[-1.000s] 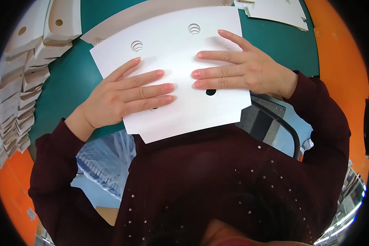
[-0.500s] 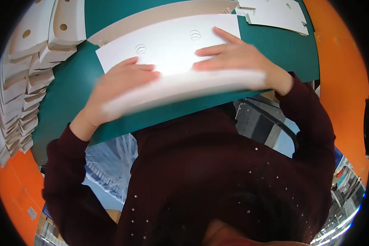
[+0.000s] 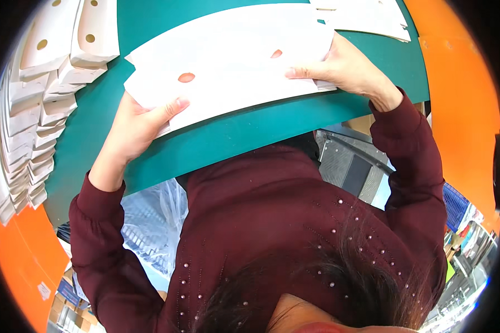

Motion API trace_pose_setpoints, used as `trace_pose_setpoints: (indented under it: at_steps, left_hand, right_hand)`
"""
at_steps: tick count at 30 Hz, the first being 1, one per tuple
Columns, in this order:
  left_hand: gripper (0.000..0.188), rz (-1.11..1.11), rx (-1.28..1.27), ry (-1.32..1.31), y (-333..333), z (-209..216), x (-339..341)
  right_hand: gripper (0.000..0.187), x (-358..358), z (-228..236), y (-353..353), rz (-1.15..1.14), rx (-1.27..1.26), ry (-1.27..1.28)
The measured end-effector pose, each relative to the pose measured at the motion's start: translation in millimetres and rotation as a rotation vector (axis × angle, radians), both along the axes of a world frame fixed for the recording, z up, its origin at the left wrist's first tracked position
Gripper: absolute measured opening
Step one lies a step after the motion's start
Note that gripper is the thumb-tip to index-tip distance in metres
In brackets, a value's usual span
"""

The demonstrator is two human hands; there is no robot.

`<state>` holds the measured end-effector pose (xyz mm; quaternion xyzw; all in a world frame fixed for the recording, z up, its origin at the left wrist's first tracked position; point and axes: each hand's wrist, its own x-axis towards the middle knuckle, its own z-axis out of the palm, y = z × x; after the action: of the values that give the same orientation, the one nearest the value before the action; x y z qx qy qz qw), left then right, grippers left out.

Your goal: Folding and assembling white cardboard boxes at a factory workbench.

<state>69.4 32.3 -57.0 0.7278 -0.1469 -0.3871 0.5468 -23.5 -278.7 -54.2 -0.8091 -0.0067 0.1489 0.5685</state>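
A white cardboard blank [image 3: 236, 61] with two round holes is held flat above the green work surface, slightly tilted. My left hand [image 3: 138, 123] grips its near left corner, thumb on top and fingers hidden beneath. At its right end, my right hand [image 3: 350, 67] holds the edge the same way, with the thumb lying across the face. A pinkish orange colour shows through both holes. Layered white edges peek out under the blank by each hand, so several sheets seem to lie there.
Folded white cardboard pieces [image 3: 53, 105] with round holes stand stacked in a long row on the left. More flat white blanks [image 3: 366, 21] lie at the far right. The green table top [image 3: 228, 139] is flanked by orange surfaces [image 3: 461, 111].
My hands were spread over a piece whose near flap was folded up and blurred. Now both grip a flat blank by its ends, and the raised far flap is no longer seen.
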Motion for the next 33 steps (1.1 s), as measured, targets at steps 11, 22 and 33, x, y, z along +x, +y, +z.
trace_pose_setpoints:
  at_steps: [11, 22, 33]
  left_hand:
    - [0.031, -0.035, 0.016, -0.055, 9, -9, -9]
    - [0.029, -0.537, -0.136, -0.812, 6, -21, -20]
    - [0.036, -0.575, -0.128, -0.907, 3, -14, -28]
  right_hand:
    - [0.040, -11, 3, 0, 0.141, -0.060, -0.108]
    - [0.020, -42, -35, 3, 0.223, -0.177, -0.498]
    - [0.021, -36, -26, 9, 0.440, -0.440, -0.917]
